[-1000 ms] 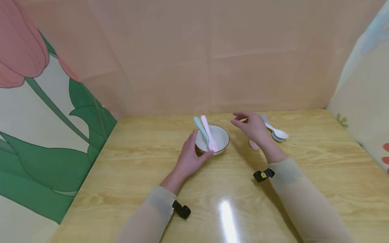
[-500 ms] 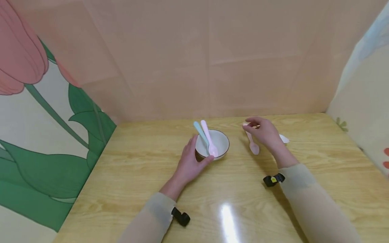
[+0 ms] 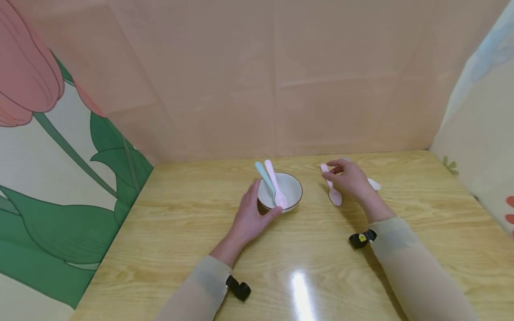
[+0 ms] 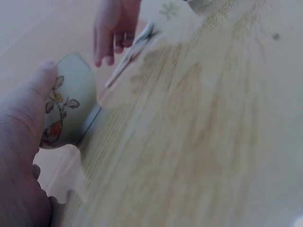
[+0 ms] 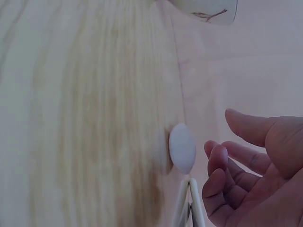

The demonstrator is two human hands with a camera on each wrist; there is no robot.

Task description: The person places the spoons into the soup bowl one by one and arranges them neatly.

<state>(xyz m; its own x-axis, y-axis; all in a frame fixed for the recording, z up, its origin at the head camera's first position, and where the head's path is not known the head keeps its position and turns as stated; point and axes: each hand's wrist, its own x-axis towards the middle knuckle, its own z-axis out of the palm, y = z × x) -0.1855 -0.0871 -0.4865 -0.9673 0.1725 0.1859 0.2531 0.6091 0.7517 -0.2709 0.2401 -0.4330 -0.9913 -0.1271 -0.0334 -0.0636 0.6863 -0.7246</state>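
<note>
My left hand (image 3: 250,214) holds a white bowl (image 3: 292,189) by its side, thumb at the near rim and fingers around the left. Flowers show on the bowl's outside (image 4: 75,101) in the left wrist view. Inside lean a blue spoon (image 3: 263,174) and a pink spoon (image 3: 280,199), handles over the far rim. My right hand (image 3: 350,178) is over another pink spoon (image 3: 335,197) lying on the table, its fingertips overlapping the handle in the head view. The right wrist view shows a gap between this hand's thumb (image 5: 248,127) and fingers.
A white spoon (image 3: 375,184) lies behind the right hand, mostly hidden. A purplish handle end (image 3: 346,159) shows just past that hand. The wooden table (image 3: 192,191) meets a pink cloth backdrop (image 3: 217,89) at its far edge.
My right hand has moved right, away from the bowl, to the handle of the pink spoon on the table, covering more of the spoons behind. The left hand stays on the bowl.
</note>
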